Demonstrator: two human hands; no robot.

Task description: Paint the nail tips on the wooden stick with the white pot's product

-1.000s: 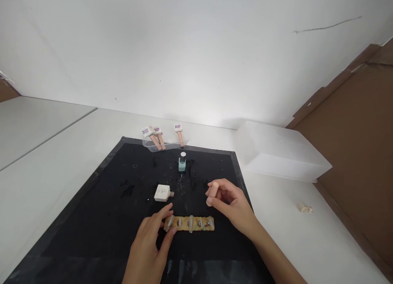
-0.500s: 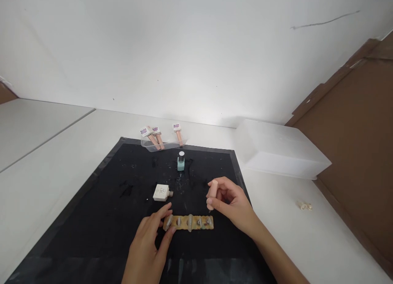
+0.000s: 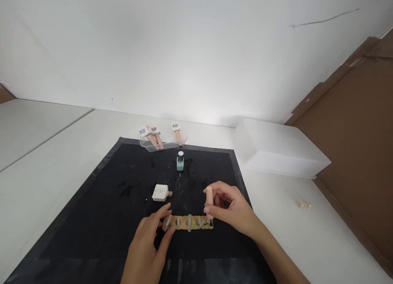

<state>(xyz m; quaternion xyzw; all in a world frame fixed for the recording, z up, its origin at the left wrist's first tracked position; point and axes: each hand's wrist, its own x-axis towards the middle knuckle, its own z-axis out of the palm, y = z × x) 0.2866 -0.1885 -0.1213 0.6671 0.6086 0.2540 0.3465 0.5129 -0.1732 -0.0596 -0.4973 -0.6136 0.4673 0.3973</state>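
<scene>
Being pinched now by the right hand: one pink cap, over the right end of one yellow strip. Five nail tips are carried, the left end clasped by the left hand. Beyond: one white bottle, one teal bottle.

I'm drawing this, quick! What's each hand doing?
Left hand: partly open, at the left end of the yellow strip.
Right hand: closed, holding a pink cap over the strip's right end.
</scene>
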